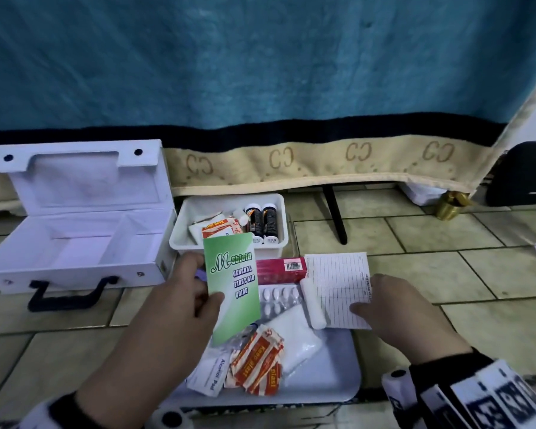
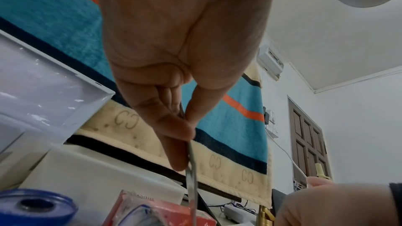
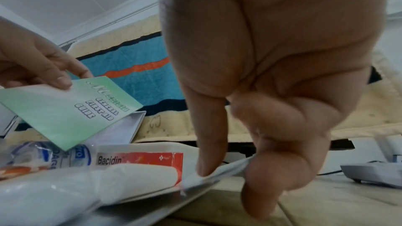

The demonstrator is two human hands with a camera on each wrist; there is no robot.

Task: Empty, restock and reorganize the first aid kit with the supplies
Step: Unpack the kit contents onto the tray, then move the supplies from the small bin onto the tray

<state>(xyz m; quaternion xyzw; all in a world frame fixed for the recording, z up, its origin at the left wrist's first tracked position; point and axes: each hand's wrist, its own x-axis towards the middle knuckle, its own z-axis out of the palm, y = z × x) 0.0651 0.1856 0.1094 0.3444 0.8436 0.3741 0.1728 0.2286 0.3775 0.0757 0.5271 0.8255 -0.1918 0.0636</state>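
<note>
Left of frame: white first aid kit [image 1: 75, 243] on the tiled floor [image 1: 446, 274], lid up, two bare compartments inside, dark handle hanging at the front. Hard, boxy, smooth walls.

Centre, top: white plastic tub [image 1: 183, 224] just right of the kit, holding two dark bottles [image 1: 262, 224] and orange-and-white plaster packets.

Centre: left hand [image 1: 180, 292] pinches a green booklet [image 1: 232, 289] between thumb and fingers, lifted clear of the pile. Thin glossy paper. Risk, as I judge it: held by one edge only, it can bend or slip, and its loose lower corner may catch the packets beneath.

Lower centre: grey tray [image 1: 338, 376], flat and slick, carrying a pill strip [image 1: 276, 298], red box [image 1: 280, 269], a white gauze roll [image 1: 313, 305], soft white pad, plaster strips [image 1: 257, 360], an alcohol pad sachet [image 1: 211, 370]. Light, crinkly things; a careless sweep would likely scatter them off the shallow rim.

Right: right hand [image 1: 396, 308], fingers curled on the near edge of a lined paper sheet [image 1: 338, 286], thumb on top, fingers tucked under. The sheet lies partly over the tray's edge, against the roll. Lifting it fast could roll the gauze away or crease the paper.
</note>
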